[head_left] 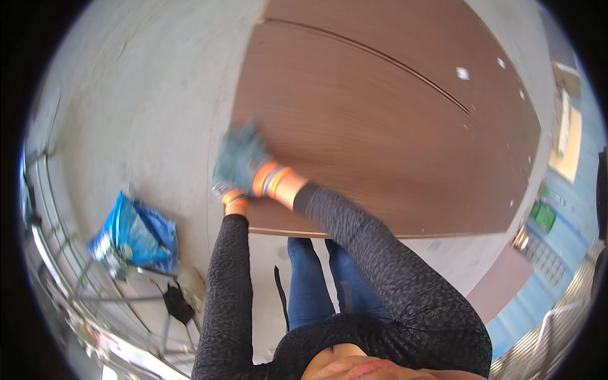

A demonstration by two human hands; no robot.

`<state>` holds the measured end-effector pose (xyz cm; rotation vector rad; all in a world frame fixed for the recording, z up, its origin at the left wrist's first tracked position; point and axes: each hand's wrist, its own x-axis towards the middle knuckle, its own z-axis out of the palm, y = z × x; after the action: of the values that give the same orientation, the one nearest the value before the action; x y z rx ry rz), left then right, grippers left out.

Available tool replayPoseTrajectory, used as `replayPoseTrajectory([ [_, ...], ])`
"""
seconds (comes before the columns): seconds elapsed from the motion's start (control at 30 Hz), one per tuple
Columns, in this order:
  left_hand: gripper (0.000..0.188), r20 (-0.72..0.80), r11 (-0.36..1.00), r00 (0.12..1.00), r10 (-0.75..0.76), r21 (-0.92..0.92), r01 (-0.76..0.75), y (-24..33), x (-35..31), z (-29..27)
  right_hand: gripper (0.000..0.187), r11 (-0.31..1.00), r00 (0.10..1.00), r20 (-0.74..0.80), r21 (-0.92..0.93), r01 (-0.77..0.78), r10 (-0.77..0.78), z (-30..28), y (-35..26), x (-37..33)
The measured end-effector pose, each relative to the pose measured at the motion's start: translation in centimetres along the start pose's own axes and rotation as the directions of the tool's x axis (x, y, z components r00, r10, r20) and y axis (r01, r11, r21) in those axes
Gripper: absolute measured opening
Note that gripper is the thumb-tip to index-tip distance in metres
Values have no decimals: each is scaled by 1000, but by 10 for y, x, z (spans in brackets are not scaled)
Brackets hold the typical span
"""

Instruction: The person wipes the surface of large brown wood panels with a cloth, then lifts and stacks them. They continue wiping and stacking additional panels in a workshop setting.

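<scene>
A large brown board [354,139] lies in front of me, with a long dark groove [373,54] across its far part. At its left edge my right hand [242,155], in a grey-blue glove with an orange-striped cuff, reaches across my left. Motion smears its fingers, and whether it holds anything does not show. My left hand [221,187], gloved the same way, is mostly hidden beneath the right one, beside the board's near left corner. Its fingers cannot be seen.
Small white stickers [463,73] dot the board's right part. To the left, a blue plastic bag [130,231] hangs near a metal frame [114,297] with a black item [178,305] on it. At the right stands a blue surface [538,253] with a green object [543,216] and wooden offcuts [568,149].
</scene>
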<state>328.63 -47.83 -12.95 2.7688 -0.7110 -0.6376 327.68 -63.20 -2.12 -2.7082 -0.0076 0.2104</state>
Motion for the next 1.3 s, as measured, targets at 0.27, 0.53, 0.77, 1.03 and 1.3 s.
replayPoseTrajectory([
  [0.27, 57, 84, 980, 979, -185, 90, 178, 13, 16, -1, 34, 396, 660, 59, 759, -516, 749, 22, 25, -277],
  [0.53, 71, -510, 960, 837, 197, 275, -59, 111, -26, 50, 35, 274, 184, -223, 502, -820, 957, 63, 43, -634],
  [0.77, 64, -450, 946, 837, 312, 224, -232, 248, -80, 112, 32, 490, 210, -613, 332, -806, 761, -5, 256, -587],
  [1.03, 58, -506, 925, 778, 373, 265, -271, 278, -87, 116, 35, 235, 215, -98, 312, -920, 972, -81, 435, -426],
  [1.3, 58, -482, 929, 799, 360, 268, -257, 273, -84, 106, 42, 268, 279, 103, 110, -957, 955, -103, 462, -312],
])
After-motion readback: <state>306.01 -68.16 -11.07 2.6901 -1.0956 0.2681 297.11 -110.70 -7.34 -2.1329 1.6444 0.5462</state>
